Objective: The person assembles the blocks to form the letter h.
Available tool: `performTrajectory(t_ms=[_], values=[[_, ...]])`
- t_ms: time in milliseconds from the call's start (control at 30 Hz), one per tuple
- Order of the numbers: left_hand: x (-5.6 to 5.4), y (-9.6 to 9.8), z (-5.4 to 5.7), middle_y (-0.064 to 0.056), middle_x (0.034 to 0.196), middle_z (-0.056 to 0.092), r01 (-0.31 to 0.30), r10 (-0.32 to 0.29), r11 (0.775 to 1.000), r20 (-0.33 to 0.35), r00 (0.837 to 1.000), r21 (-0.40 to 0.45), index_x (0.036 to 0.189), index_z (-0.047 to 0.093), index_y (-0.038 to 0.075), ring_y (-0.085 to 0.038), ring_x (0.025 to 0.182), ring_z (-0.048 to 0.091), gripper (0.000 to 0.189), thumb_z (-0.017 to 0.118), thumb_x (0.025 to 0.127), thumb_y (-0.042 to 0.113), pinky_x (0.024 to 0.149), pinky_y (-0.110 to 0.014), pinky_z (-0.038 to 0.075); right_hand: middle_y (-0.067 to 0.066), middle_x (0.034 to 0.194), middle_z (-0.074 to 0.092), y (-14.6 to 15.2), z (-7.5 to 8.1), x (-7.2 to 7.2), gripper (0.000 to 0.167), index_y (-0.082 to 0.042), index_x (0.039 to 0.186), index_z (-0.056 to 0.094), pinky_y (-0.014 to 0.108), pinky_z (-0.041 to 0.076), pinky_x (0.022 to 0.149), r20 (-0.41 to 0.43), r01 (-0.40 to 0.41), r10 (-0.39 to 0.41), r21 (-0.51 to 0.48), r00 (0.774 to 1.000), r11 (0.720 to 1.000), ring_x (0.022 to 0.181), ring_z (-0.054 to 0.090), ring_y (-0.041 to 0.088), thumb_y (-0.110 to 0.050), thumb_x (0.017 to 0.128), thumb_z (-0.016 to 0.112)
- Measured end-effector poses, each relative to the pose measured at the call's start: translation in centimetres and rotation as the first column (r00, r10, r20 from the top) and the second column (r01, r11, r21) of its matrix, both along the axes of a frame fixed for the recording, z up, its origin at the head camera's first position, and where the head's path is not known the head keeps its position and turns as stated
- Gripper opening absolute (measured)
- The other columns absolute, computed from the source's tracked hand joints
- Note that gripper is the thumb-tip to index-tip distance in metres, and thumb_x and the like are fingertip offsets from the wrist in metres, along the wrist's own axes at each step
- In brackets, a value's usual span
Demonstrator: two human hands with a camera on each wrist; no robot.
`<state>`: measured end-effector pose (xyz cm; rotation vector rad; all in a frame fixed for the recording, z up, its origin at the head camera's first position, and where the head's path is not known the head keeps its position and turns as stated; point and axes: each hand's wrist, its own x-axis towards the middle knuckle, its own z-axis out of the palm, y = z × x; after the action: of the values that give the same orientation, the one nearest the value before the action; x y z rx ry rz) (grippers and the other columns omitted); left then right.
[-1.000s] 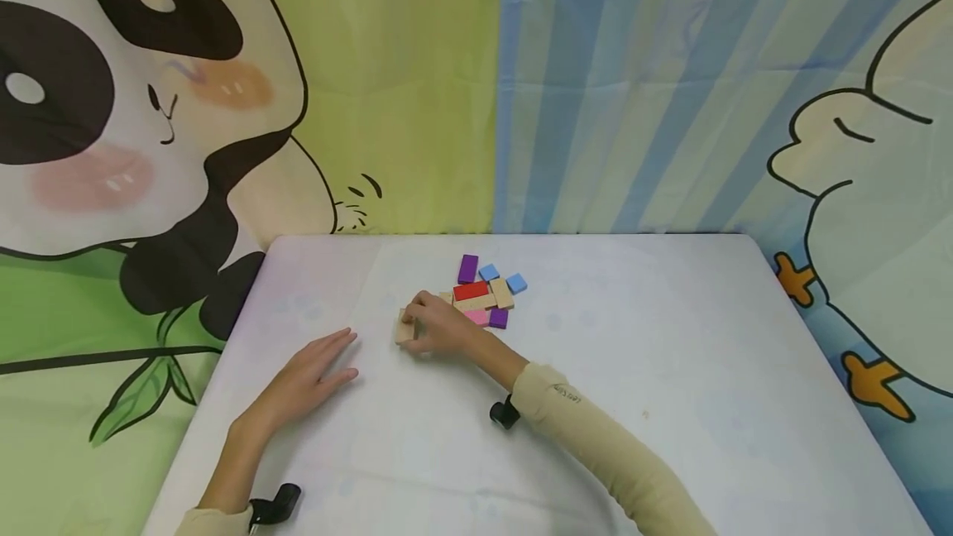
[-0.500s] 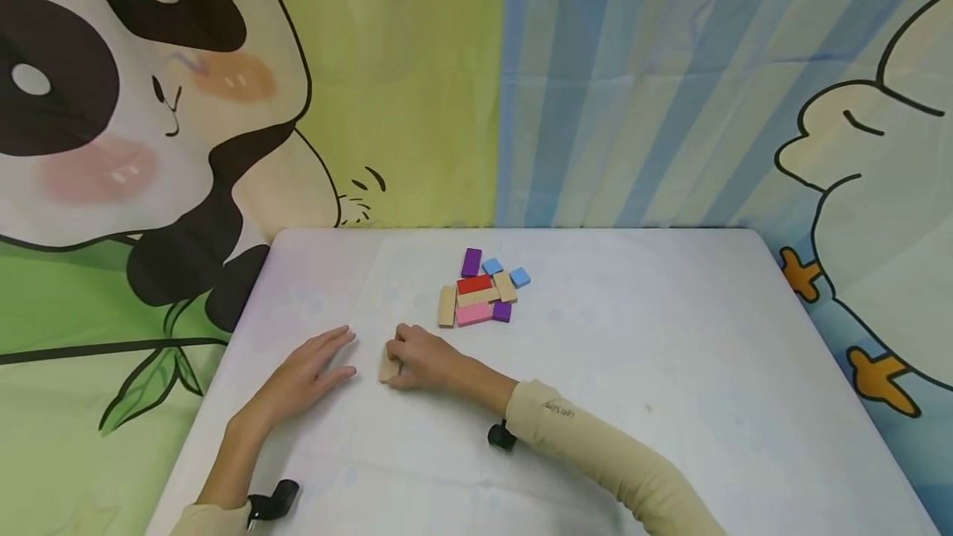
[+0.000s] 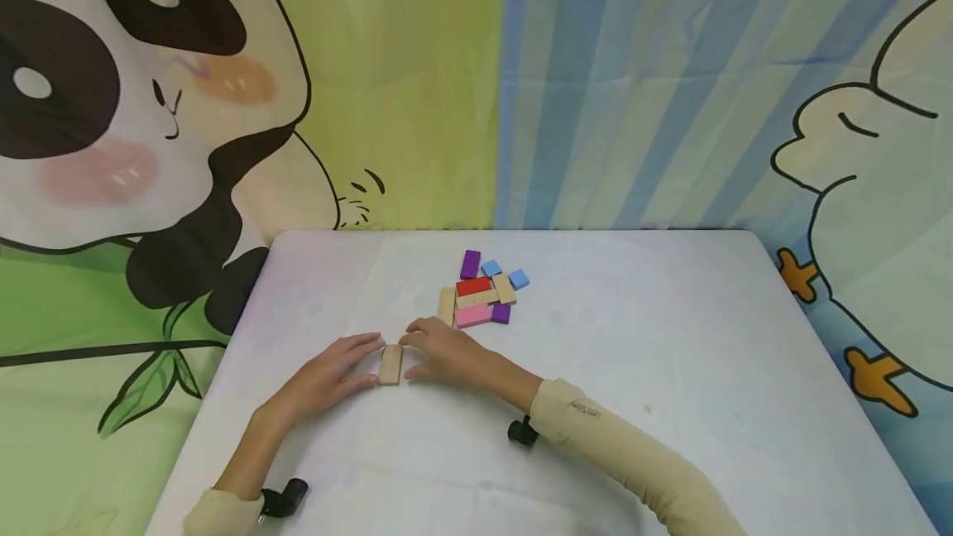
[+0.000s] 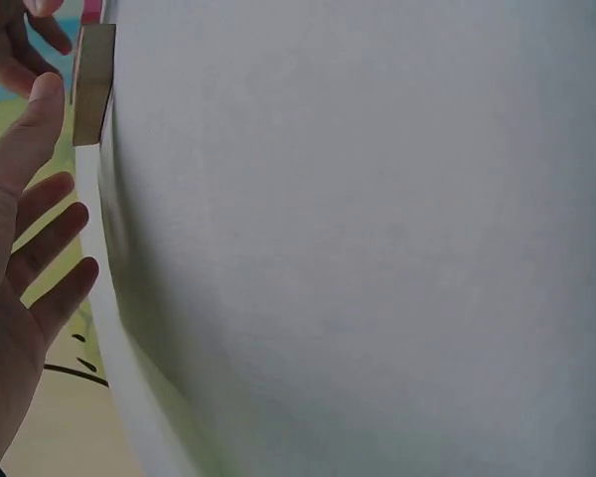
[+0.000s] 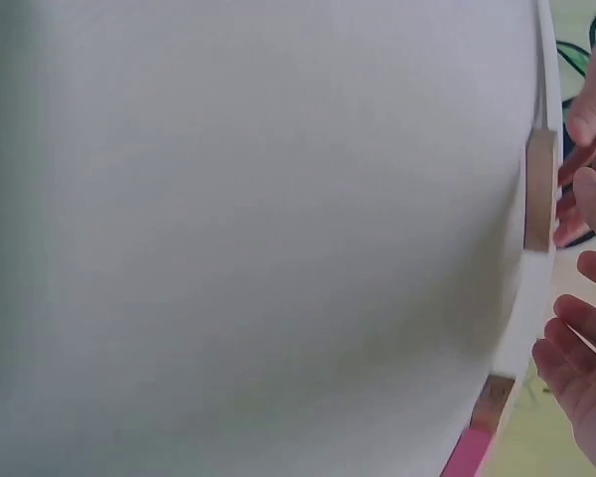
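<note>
A plain wooden block (image 3: 390,365) lies on the white table between the two hands in the head view. Just left of it is my left hand (image 3: 328,375), its fingers extended and its fingertips close to the block's edge. My right hand (image 3: 454,354) hovers at the block's right side with fingers spread and slightly bent, apart from the block. Both wrist views show the same wooden block (image 4: 94,84) standing near loosely spread fingers. Whether the left fingertips touch it I cannot tell.
Behind the right hand lies a group of blocks: a red block (image 3: 473,286), a pink block (image 3: 472,316), purple ones (image 3: 471,264), blue ones (image 3: 519,278) and plain wooden ones (image 3: 504,289). A printed cloth backdrop (image 3: 417,106) hangs behind the table (image 3: 670,354).
My right hand carried the wooden block toward the front left, away from the group, then let go and drew back slightly rightward. My left hand moved right, up beside the block.
</note>
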<state>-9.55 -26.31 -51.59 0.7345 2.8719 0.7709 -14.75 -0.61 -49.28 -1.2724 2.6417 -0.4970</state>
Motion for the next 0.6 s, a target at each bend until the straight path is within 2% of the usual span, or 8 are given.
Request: performTrajectory(t_ms=[133,300,467,600], values=[[-0.1,0.5,0.3,0.001,0.146,0.050,0.025,-0.025,0.999,0.008,1.000,-0.021,0.141,0.052,0.021,-0.022,0.135,0.048,0.060,0.070,0.087,0.041,0.104,-0.046,0.047,0.001,0.134,0.057,1.6,0.4,-1.4,0.052,-0.018,0.131,0.061,0.024,0.052,0.098,0.036,0.077,-0.076,-0.014,0.996,0.997,0.123,0.053,0.015,-0.043,0.086,0.071],[-0.5,1.1,0.6,0.002,0.146,0.051,0.082,-0.080,0.994,0.031,0.996,-0.075,0.139,0.055,0.019,-0.021,0.134,0.050,0.060,0.070,0.086,0.043,0.102,-0.044,0.048,0.004,0.135,0.057,3.5,0.8,-3.3,0.052,-0.014,0.130,0.061,0.031,0.051,0.101,0.023,0.129,-0.129,-0.014,0.991,0.992,0.125,0.053,0.018,-0.042,0.087,0.071],[-0.8,1.3,0.5,0.000,0.142,0.055,0.104,-0.107,0.987,-0.018,0.994,-0.121,0.136,0.057,0.017,-0.021,0.130,0.053,0.059,0.071,0.085,0.043,0.099,-0.043,0.051,0.007,0.129,0.060,5.1,1.2,-4.8,0.050,-0.011,0.128,0.062,0.035,0.050,0.103,-0.058,0.163,-0.164,-0.014,0.985,0.987,0.122,0.055,0.021,-0.040,0.088,0.070],[-0.9,1.2,0.4,-0.001,0.139,0.057,0.111,-0.118,0.986,-0.049,0.992,-0.125,0.134,0.059,0.014,-0.021,0.128,0.054,0.059,0.071,0.084,0.043,0.097,-0.043,0.052,0.008,0.127,0.061,6.0,1.1,-5.8,0.046,-0.010,0.125,0.063,0.036,0.049,0.104,-0.061,0.218,-0.219,-0.022,0.974,0.976,0.121,0.055,0.024,-0.035,0.088,0.071]])
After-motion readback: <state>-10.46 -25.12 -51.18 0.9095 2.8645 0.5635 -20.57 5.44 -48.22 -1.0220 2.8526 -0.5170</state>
